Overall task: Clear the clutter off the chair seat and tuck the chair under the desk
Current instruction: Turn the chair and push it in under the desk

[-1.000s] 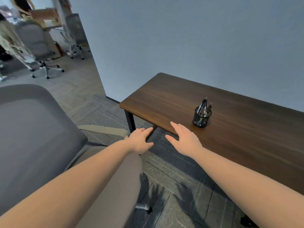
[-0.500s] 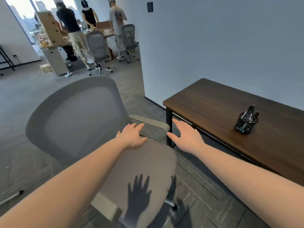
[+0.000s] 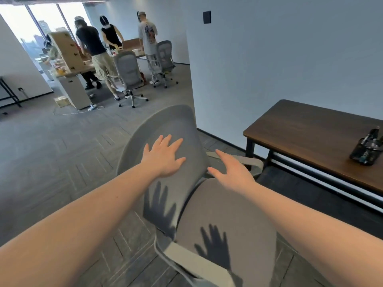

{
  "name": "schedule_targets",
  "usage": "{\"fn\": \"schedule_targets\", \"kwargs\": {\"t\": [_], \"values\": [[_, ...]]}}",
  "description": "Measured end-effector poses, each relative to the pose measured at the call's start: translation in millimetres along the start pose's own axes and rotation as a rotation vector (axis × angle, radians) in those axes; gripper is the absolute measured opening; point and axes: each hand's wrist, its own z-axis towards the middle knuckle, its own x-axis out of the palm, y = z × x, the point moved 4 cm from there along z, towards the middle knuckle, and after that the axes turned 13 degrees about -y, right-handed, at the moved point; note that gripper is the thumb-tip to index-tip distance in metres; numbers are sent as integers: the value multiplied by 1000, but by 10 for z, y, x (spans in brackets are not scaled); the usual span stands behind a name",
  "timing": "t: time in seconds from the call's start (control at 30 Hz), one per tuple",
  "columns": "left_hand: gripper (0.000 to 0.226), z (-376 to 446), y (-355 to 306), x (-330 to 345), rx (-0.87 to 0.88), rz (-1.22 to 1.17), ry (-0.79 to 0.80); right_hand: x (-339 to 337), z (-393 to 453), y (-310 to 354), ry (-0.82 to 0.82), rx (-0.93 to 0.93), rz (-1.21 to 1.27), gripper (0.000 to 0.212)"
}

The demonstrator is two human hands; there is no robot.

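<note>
Both hands spread, empty, over grey office chair.

Left hand [image 3: 163, 157] is flat-open with fingers splayed in front of the chair backrest [image 3: 165, 129]; contact cannot be told. Right hand [image 3: 232, 171] is open, palm down, above the rear of the seat [image 3: 226, 214], near the right armrest [image 3: 246, 161]. Seat shows only hand shadows. Chair stands beside the wooden desk [image 3: 310, 129], not under it. Mesh pen holder [image 3: 365, 150] sits on the desk.

Pale blue walls [image 3: 279, 65], grey carpet floor [image 3: 51, 154], bright windows [image 3: 47, 19] behind distant office chairs [image 3: 127, 73].
</note>
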Motion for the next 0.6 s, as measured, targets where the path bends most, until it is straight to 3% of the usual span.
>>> {"fn": "schedule_targets", "kwargs": {"t": [0.23, 0.47, 0.6], "values": [[64, 342, 874, 40, -186, -53, -140, 517, 197, 711, 36, -67, 84, 70], [72, 525, 1228, 197, -226, -359, -104, 787, 448, 1135, 60, -77, 188, 71], [69, 689, 1380, 293, -222, -501, 4, 965, 520, 1312, 92, 0, 198, 78]]}}
